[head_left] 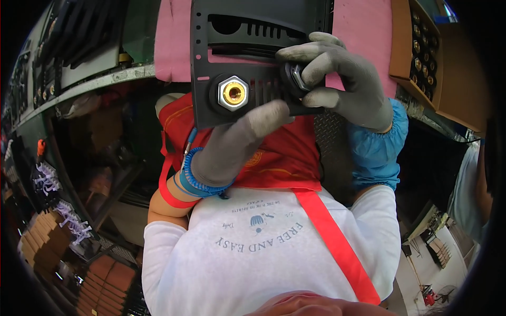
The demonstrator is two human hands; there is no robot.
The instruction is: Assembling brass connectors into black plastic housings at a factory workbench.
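The gloved fingers of the right hand (348,79) are curled narrow around a black fitting (296,79), the thumb on its near side and the fingertips at its far and right sides; it sits at the right of a dark metal panel (201,108), close to the near edge. The left hand (232,145) lies lower, its thumb extended along the panel's near edge, just beside the fitting and apart from it; its other fingers are hidden, so I cannot tell how firmly they grip. The step in hand looks like seating or turning the fitting on the panel, and the next move seems to call for a steady panel and a straight, even twist. To the left on the same panel, a hex nut with a brass centre (233,94) stands clear of both hands. Beyond, pink padding (171,42) lies under the panel, and at the right a cardboard box (399,50) holds rows of brass-ended fittings (424,68).
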